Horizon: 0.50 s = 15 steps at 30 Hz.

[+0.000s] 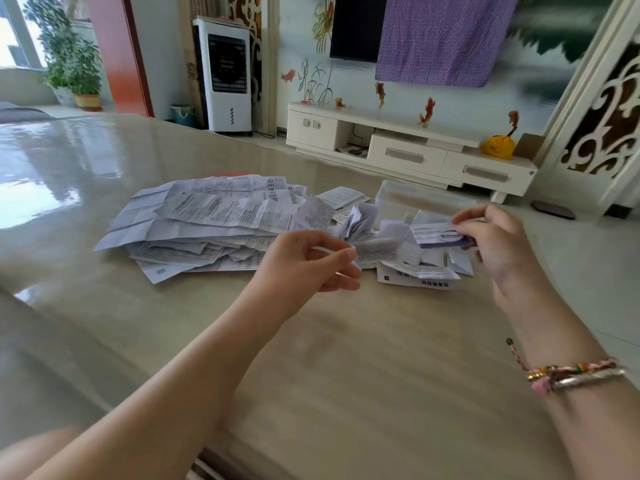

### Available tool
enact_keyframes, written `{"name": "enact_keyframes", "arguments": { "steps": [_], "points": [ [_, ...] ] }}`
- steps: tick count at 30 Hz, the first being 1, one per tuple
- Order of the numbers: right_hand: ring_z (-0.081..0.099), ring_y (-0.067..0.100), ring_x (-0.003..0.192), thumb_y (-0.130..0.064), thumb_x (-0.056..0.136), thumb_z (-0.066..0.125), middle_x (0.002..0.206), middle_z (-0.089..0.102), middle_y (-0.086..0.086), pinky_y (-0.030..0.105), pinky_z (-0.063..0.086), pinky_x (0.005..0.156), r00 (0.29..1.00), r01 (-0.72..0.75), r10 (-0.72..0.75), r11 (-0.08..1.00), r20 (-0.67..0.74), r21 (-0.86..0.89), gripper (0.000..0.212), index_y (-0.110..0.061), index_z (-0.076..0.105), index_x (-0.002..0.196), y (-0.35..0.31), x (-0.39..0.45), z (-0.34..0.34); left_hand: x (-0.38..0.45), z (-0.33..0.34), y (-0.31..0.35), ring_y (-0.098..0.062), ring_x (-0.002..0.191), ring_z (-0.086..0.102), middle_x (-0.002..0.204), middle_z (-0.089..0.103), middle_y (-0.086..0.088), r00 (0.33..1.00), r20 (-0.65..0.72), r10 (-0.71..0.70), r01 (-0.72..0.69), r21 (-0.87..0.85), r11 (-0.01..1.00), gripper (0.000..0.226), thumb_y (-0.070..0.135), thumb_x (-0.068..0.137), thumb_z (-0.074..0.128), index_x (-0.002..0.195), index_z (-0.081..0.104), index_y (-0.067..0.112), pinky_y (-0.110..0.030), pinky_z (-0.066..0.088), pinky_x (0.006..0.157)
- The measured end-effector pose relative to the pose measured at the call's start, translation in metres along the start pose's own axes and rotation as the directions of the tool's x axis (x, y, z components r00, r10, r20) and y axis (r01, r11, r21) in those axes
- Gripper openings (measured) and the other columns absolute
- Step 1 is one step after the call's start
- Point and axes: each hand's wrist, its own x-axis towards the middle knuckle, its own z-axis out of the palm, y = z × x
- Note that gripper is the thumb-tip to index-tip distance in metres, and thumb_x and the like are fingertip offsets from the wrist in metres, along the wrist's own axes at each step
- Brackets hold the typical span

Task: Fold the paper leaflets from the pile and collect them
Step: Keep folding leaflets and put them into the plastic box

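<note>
Folded leaflet (pixel 437 233) in right hand (pixel 498 242), long axis left-right, level

A glossy beige table (pixel 311 358) is carrying a pile of unfolded leaflets (pixel 207 223) at its 11 o'clock, folded leaflets (pixel 415 271) at 1 o'clock, and a clear plastic box (pixel 426 199) lying just beyond them.

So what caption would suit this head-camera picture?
Right hand pinches a folded leaflet above the folded heap; left hand hangs relaxed beside the unfolded pile.
</note>
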Motion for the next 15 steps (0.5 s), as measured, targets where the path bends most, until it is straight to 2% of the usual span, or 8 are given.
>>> {"name": "enact_keyframes", "arguments": {
  "steps": [3,7,11,13,15],
  "points": [
    [0.05,0.011,0.071,-0.003,0.09,0.047,0.087,0.057,0.004,0.02,0.039,0.06,0.99,-0.099,0.086,0.989,-0.116,-0.111,0.016,-0.014,0.056,0.082,0.016,0.012,-0.008,0.006,0.008,-0.001,-0.023,0.071,0.073,0.084,0.075,-0.012,1.0,0.011,-0.006,0.005,0.034,0.999,0.012,0.013,0.091,0.063,0.097,0.066,0.002,-0.027,0.057,0.072],
    [0.051,0.019,0.077,-0.008,0.087,0.051,0.08,0.057,0.003,0.026,0.039,0.062,0.985,-0.17,0.158,0.961,-0.074,-0.22,0.015,-0.018,0.053,0.076,0.028,0.016,-0.007,0.01,0.013,-0.003,-0.02,0.067,0.071,0.081,0.075,-0.01,1.0,0.006,-0.001,0.001,0.061,0.998,0.01,0.013,0.092,0.062,0.094,0.066,0.004,-0.026,0.057,0.068],
    [0.056,0.018,0.077,-0.012,0.084,0.056,0.081,0.06,-0.001,0.03,0.043,0.069,0.998,-0.051,0.064,0.938,0.028,-0.343,0.01,-0.02,0.054,0.078,0.025,0.008,0.006,0.012,0.013,-0.004,-0.018,0.061,0.069,0.079,0.075,-0.01,1.0,-0.015,-0.003,0.004,0.065,0.998,0.01,0.013,0.092,0.062,0.094,0.067,0.004,-0.021,0.056,0.062],
    [0.057,0.016,0.074,-0.013,0.083,0.057,0.078,0.061,-0.004,0.028,0.042,0.062,0.998,0.038,-0.007,0.889,0.069,-0.457,0.007,-0.018,0.055,0.079,0.023,0.003,0.01,0.011,0.012,-0.003,-0.017,0.058,0.067,0.08,0.074,-0.011,1.0,-0.026,-0.002,0.003,0.06,0.998,0.011,0.011,0.092,0.061,0.094,0.067,0.003,-0.019,0.055,0.059],
    [0.057,0.019,0.076,-0.016,0.084,0.057,0.076,0.06,-0.006,0.031,0.043,0.066,0.996,0.082,-0.048,0.819,0.074,-0.567,0.006,-0.019,0.056,0.079,0.023,-0.002,0.011,0.01,0.009,-0.004,-0.016,0.056,0.066,0.078,0.074,-0.011,0.999,-0.036,0.004,-0.001,0.071,0.997,0.011,0.011,0.092,0.061,0.093,0.068,0.003,-0.02,0.056,0.058]
  ]
}}
